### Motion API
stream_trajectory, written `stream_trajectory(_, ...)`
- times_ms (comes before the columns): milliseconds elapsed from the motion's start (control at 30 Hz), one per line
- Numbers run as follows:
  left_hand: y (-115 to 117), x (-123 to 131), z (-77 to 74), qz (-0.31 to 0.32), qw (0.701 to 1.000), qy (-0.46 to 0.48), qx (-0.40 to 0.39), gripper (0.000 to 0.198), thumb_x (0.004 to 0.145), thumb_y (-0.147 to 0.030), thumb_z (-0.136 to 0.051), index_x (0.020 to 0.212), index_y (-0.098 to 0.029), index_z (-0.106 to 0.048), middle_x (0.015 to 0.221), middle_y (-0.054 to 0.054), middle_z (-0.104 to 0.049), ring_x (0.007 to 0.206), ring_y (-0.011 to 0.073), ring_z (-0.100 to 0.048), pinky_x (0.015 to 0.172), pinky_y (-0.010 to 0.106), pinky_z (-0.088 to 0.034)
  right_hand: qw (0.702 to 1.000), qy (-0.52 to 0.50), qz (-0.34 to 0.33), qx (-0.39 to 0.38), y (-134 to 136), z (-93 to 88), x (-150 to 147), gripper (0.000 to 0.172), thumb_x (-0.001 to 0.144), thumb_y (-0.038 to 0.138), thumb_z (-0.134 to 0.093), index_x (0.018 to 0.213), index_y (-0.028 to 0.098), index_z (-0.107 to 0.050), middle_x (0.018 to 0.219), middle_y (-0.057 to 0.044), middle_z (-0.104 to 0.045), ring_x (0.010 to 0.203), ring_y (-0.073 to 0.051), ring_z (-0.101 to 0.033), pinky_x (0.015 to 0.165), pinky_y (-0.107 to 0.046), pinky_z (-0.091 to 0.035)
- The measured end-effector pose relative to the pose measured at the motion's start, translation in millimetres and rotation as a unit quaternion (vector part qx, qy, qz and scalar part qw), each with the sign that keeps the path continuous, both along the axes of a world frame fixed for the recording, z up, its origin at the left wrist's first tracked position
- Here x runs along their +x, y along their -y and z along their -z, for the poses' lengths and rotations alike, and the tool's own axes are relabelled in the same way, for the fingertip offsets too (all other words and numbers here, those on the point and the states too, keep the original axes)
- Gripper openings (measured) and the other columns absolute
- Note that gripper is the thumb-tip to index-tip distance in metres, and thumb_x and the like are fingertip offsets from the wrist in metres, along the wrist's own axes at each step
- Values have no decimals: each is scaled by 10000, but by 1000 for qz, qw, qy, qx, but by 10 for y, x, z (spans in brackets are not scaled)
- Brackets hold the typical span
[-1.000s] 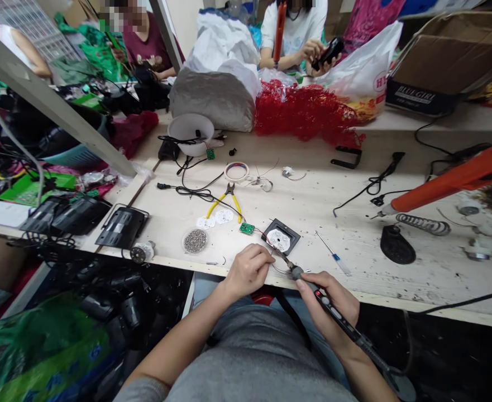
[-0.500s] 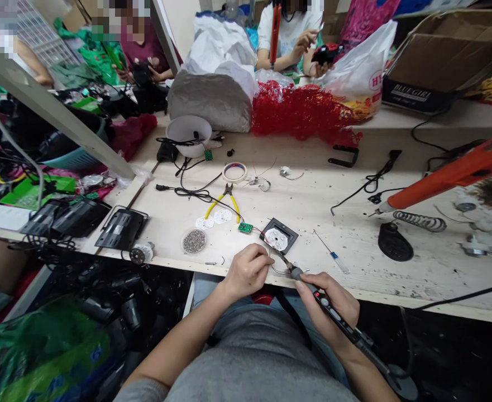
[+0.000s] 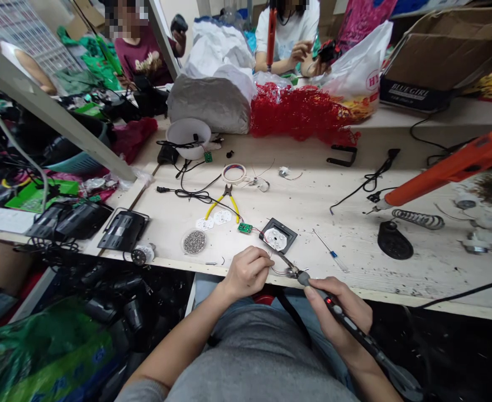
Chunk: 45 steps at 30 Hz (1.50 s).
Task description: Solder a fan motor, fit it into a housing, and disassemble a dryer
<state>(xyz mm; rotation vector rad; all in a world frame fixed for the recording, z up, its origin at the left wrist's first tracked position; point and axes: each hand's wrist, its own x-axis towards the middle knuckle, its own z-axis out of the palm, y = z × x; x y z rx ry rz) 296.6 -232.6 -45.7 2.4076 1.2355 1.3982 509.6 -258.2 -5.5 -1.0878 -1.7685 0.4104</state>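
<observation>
My left hand (image 3: 246, 273) rests at the bench's front edge, pinching a thin dark tool (image 3: 285, 261), perhaps tweezers, whose tip reaches a small metal part (image 3: 291, 272). My right hand (image 3: 340, 312) grips a black pen-style soldering iron (image 3: 350, 318) with a red light, its grey tip end (image 3: 303, 278) right beside that part. Fine red wires run from a green circuit board (image 3: 244, 228) towards a black square plate (image 3: 277, 236) with a white centre. My fingers hide the tool's rear end.
On the pale bench lie yellow-handled pliers (image 3: 224, 204), a dish of screws (image 3: 194, 242), a screwdriver (image 3: 332, 254) and an orange hot-air gun (image 3: 442, 178). Black cables lie around the bench. Two co-workers (image 3: 287, 33) sit beyond red netting (image 3: 300, 114) and bags.
My right hand and the soldering iron have shifted slightly rightward, and the iron now sits at a flatter angle. My left hand has barely moved. A co-worker at the back has raised a hand.
</observation>
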Motion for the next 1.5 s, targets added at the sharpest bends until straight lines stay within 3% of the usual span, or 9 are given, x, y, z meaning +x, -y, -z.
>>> stream_trajectory(167,-14,8,-46,9,1000,3,18,206,859,-28,-522,903,-187,-644,809,41,-678,701,131,-627,625,244,-523,999,-19,44,5,55,2,160,192,894,172,-685,1074,235,-706,846,-21,-743,687,-163,-711,626,-263,-586)
stream_trajectory(300,4,101,-127,-3,1000,25,0,196,845,-25,-532,879,-177,-651,788,45,-677,711,139,-642,634,243,-539,998,-44,-4,35,44,122,144,381,938,126,-630,1299,246,-651,909,-36,-762,701,-164,-731,667,-284,-619)
stream_trajectory(467,57,370,-301,-22,998,58,-15,172,850,-47,-547,864,-178,-659,767,37,-683,712,137,-653,647,238,-550,998,-23,-20,61,4,184,-41,309,912,65,-631,1179,220,-654,992,-62,-758,848,-172,-749,770,-282,-627)
stream_trajectory(700,-17,679,-519,31,998,52,20,150,856,-60,-572,866,-179,-663,737,30,-680,671,137,-634,615,238,-519,991,-63,87,74,-23,120,-64,143,935,108,-603,1005,232,-593,794,12,-672,679,-125,-679,647,-232,-584)
stream_trajectory(900,-319,670,-566,102,995,4,14,151,892,-100,-557,896,-173,-690,779,46,-702,714,142,-646,660,250,-526,967,-16,234,103,47,69,516,64,904,215,-678,955,224,-640,789,-2,-708,675,-142,-682,657,-248,-545)
stream_trajectory(1067,-973,321,-586,-47,982,-67,-173,146,832,-124,-619,811,-192,-747,824,42,-752,757,156,-685,738,266,-544,906,65,409,85,-381,101,1330,212,863,400,-624,856,195,-678,760,-68,-701,641,-211,-645,654,-333,-502)
stream_trajectory(1133,-1223,155,-634,-140,945,-114,-271,158,816,-138,-641,855,-201,-781,919,44,-780,863,179,-708,807,273,-545,901,91,418,76,-676,130,1665,237,841,393,-555,855,181,-661,783,-106,-695,707,-244,-661,698,-361,-508)
stream_trajectory(1267,-1515,-94,-707,-224,912,-145,-311,183,794,-131,-643,852,-187,-807,920,67,-793,904,227,-720,829,299,-540,882,109,452,81,-1120,143,2133,305,754,419,-493,824,163,-644,755,-150,-664,758,-305,-658,734,-427,-508)
stream_trajectory(1500,-1832,-53,-661,-314,874,-190,-319,280,921,-301,-574,1014,-155,-794,1085,146,-767,1056,274,-696,899,323,-516,856,95,508,31,-717,197,1969,445,807,541,-561,953,155,-726,767,-124,-681,791,-351,-697,772,-495,-563)
